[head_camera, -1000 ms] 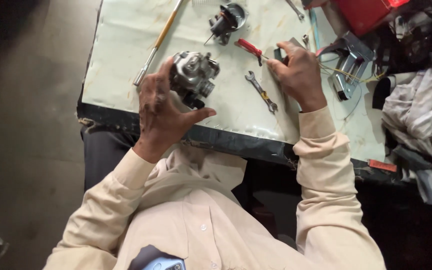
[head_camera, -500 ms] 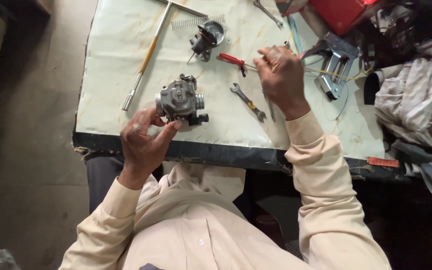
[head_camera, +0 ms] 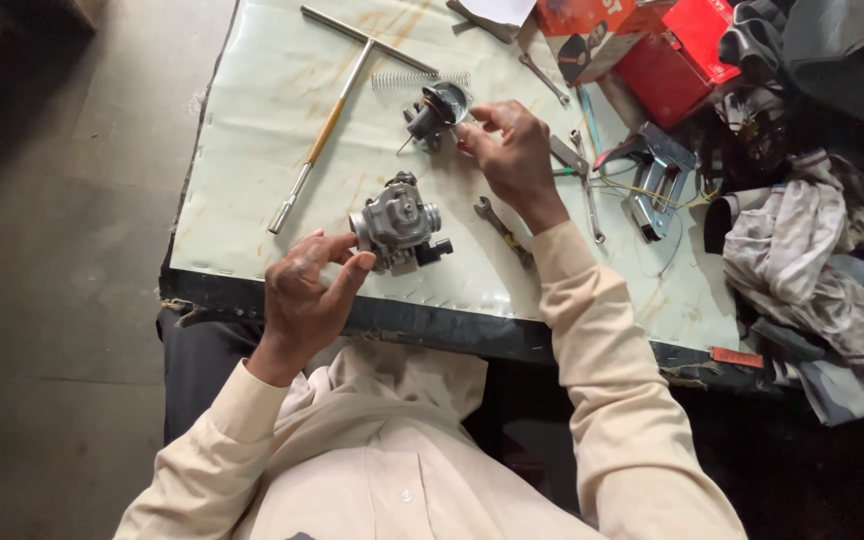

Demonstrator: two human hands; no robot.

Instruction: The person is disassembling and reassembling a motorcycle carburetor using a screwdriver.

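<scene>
My left hand [head_camera: 304, 298] grips a grey metal carburettor body [head_camera: 398, 222] by its near side, just above the pale table cover [head_camera: 252, 150] close to the front edge. My right hand [head_camera: 514, 152] lies further back with its fingers curled over a red-handled screwdriver [head_camera: 464, 146], of which only a bit of red shows. Its fingertips are right beside a small round dark part with a thin needle [head_camera: 436, 108].
A long T-handle wrench [head_camera: 337, 95] and a coil spring [head_camera: 418, 80] lie at the back. A small spanner [head_camera: 504, 232], other hand tools [head_camera: 582, 185] and a metal bracket [head_camera: 657, 178] sit to the right. Red boxes [head_camera: 674, 55] and rags [head_camera: 802, 262] crowd the right edge.
My right hand has slid left over the red-handled screwdriver toward the round dark part. My left hand has shifted its hold on the carburettor body, which now stands nearer the table's front edge.
</scene>
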